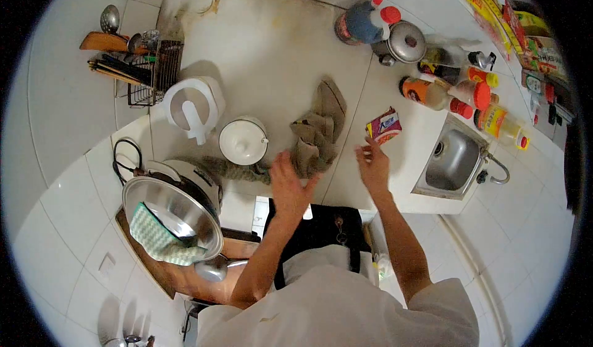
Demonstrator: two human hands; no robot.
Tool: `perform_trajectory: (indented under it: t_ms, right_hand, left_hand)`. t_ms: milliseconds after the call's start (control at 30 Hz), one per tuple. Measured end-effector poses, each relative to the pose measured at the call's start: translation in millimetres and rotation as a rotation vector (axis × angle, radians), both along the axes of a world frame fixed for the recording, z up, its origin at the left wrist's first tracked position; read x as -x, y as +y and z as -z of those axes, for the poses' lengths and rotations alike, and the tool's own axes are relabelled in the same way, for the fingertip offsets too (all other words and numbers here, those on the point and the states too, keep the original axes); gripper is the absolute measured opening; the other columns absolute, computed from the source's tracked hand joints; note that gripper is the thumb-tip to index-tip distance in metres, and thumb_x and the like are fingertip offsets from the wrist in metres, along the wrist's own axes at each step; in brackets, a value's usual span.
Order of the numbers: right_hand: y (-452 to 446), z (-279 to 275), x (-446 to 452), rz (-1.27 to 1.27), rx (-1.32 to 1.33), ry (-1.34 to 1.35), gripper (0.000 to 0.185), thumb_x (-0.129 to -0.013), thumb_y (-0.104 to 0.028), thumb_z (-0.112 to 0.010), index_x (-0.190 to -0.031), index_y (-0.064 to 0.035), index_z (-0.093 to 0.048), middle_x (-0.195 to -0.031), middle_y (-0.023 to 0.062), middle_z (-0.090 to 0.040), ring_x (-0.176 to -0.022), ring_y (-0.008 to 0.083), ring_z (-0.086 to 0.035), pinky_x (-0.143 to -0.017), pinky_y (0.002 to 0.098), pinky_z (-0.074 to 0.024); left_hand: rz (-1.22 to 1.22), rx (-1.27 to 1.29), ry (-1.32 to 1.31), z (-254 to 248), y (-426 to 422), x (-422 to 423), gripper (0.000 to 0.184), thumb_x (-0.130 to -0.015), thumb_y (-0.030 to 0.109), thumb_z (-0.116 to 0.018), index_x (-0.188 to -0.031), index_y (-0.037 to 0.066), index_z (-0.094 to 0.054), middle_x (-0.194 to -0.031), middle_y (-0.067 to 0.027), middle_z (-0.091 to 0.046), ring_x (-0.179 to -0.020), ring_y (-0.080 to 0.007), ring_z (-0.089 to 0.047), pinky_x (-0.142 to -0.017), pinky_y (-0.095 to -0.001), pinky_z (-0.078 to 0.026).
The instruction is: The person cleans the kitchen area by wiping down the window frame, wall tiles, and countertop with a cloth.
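My left hand (291,188) is open at the counter's front edge, thumb apart from the fingers. It is close to the lower end of a crumpled grey-brown cloth (312,140); whether it touches the cloth I cannot tell. My right hand (374,171) is at the front of the counter with its fingers loosely bent and apart. Its fingertips reach the lower corner of a small purple, red and yellow packet (385,125), which lies flat; no grip on it shows. Left of the cloth stands a white lidded enamel pot (243,141), with more dark cloth (231,169) in front of it.
A white pitcher (201,109) and a wire utensil rack (162,69) stand at the left. A steel pan (179,202) holding a green-striped cloth (157,236) is nearer me. Several bottles (426,94) and a lidded metal pot (407,41) are at back right, beyond a sink (457,155).
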State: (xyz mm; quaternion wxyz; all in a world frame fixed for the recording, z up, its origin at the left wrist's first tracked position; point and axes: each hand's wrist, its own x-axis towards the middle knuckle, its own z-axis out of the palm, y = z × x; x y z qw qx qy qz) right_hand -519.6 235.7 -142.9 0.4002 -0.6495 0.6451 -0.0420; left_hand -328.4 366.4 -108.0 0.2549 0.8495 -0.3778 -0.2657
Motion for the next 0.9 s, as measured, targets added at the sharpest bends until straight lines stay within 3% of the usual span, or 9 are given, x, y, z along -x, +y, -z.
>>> perform_trajectory:
  t_ms: [133,233,267,433,500,600,700,800,900]
  right_hand:
    - [-14,23,-79,-0.184,0.052,0.194,0.038,-0.094,-0.027,-0.074,-0.119,0.0008,-0.067,-0.096,0.0164,-0.074,-0.089,0.0345,-0.074,-0.077,0.0448,-0.0578]
    - [-20,46,-80,-0.15,-0.052,-0.096,0.035,-0.093,-0.025,-0.073,-0.114,0.0023,-0.066,-0.097,0.0182,-0.074,-0.089,0.0361,-0.073,-0.078,0.0464,-0.0561]
    - [-27,45,-79,-0.102,-0.058,-0.133,0.035,-0.093,-0.025,-0.073,-0.113,0.0029,-0.066,-0.097,0.0184,-0.073,-0.088,0.0343,-0.073,-0.078,0.0454,-0.0558]
    - [-69,-23,-82,0.211,-0.223,-0.503,0.025,-0.101,-0.013,-0.06,-0.119,0.0036,-0.063,-0.098,0.0106,-0.07,-0.081,0.0167,-0.062,-0.072,0.0333,-0.0522]
    - [-81,-53,-98,0.339,-0.292,-0.608,0.023,-0.104,-0.008,-0.055,-0.123,0.0016,-0.06,-0.099,0.0071,-0.067,-0.076,0.012,-0.057,-0.068,0.0301,-0.05]
    - [-87,-68,-122,0.295,-0.213,-0.697,0.023,-0.102,-0.008,-0.06,-0.122,0.0023,-0.06,-0.098,0.0079,-0.067,-0.077,0.0128,-0.06,-0.067,0.0296,-0.0507]
    - [-90,-34,-136,0.219,-0.234,-0.5,0.027,-0.1,-0.012,-0.066,-0.122,0.0024,-0.06,-0.094,0.0071,-0.066,-0.08,0.0134,-0.064,-0.066,0.0294,-0.0508]
    - [-85,18,-139,0.151,-0.217,-0.392,0.032,-0.1,-0.018,-0.068,-0.124,0.0026,-0.059,-0.091,0.0092,-0.066,-0.084,0.0174,-0.067,-0.068,0.032,-0.0531]
    - [-81,21,-147,0.023,0.221,-0.114,0.038,-0.1,-0.021,-0.069,-0.127,0.003,-0.059,-0.098,0.0132,-0.067,-0.088,0.0249,-0.068,-0.074,0.0383,-0.0559]
  left_hand:
    - [0.056,-0.196,0.029,37,-14,19,0.065,-0.09,0.022,-0.079,-0.139,-0.006,-0.045,-0.128,-0.0255,-0.058,-0.116,-0.0472,-0.056,-0.101,-0.0551,-0.045]
    - [-0.1,-0.282,0.412,10,-31,-10,0.055,-0.101,0.027,-0.067,-0.136,-0.01,-0.049,-0.128,-0.0288,-0.06,-0.118,-0.0448,-0.059,-0.105,-0.0505,-0.044]
    - [-0.183,-0.297,0.577,-5,-40,-22,0.052,-0.105,0.029,-0.061,-0.135,-0.012,-0.05,-0.129,-0.0301,-0.061,-0.12,-0.0435,-0.06,-0.107,-0.0485,-0.044]
    - [-0.391,0.241,0.573,-39,-73,-84,0.037,-0.112,0.019,-0.047,-0.134,-0.01,-0.051,-0.12,-0.0229,-0.065,-0.109,-0.0288,-0.062,-0.098,-0.0384,-0.047]
    - [-0.415,0.205,0.518,-67,-100,-112,0.037,-0.111,0.017,-0.045,-0.135,-0.011,-0.051,-0.121,-0.0225,-0.064,-0.109,-0.0248,-0.06,-0.101,-0.0359,-0.046]
    - [-0.589,0.387,0.287,-20,-115,-134,0.036,-0.11,0.015,-0.048,-0.138,-0.007,-0.051,-0.127,-0.0226,-0.061,-0.118,-0.0267,-0.057,-0.104,-0.0367,-0.044]
    - [-0.592,0.51,0.161,-18,-122,-148,0.05,-0.101,0.018,-0.066,-0.145,0.002,-0.048,-0.145,-0.0217,-0.051,-0.129,-0.0327,-0.053,-0.107,-0.0429,-0.044]
    - [-0.133,0.339,-0.105,-29,-136,-136,0.063,-0.091,0.015,-0.076,-0.146,0.004,-0.047,-0.145,-0.0261,-0.048,-0.131,-0.0402,-0.052,-0.11,-0.0475,-0.043]
    - [0.08,0.03,-0.278,-10,-152,-119,0.075,-0.085,0.013,-0.08,-0.15,0.004,-0.043,-0.152,-0.0248,-0.041,-0.136,-0.0451,-0.047,-0.112,-0.0511,-0.042]
